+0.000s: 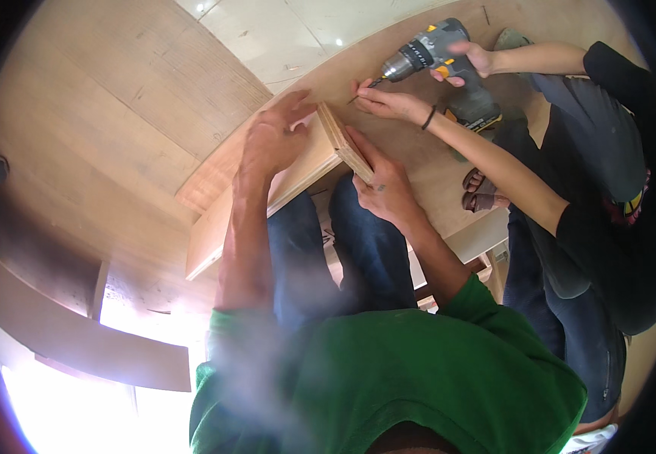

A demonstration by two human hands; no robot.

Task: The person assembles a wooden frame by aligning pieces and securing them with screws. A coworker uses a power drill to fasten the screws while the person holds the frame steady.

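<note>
A long pale plywood board (pixel 214 240) runs from the left to a short layered plywood piece (pixel 340 142) set across its right end. My left hand (pixel 271 140) lies along the board near that end, its fingers stretched out and the thumb apart. Around the short piece my right hand (pixel 385 189) is closed, with the fingers on its right face and the thumb near its lower corner. Just beyond, a co-worker's hand steadies a thin bit or screw at the tip of a cordless drill (pixel 438 57); the co-worker's other hand grips the drill's handle.
The co-worker sits close on my right, with a foot (pixel 481 189) near the plywood sheet (pixel 438 170). Pale tiles (pixel 267 34) show at the far side, and wooden panels (pixel 124 91) at the left. A curved panel (pixel 93 340) stands at the lower left.
</note>
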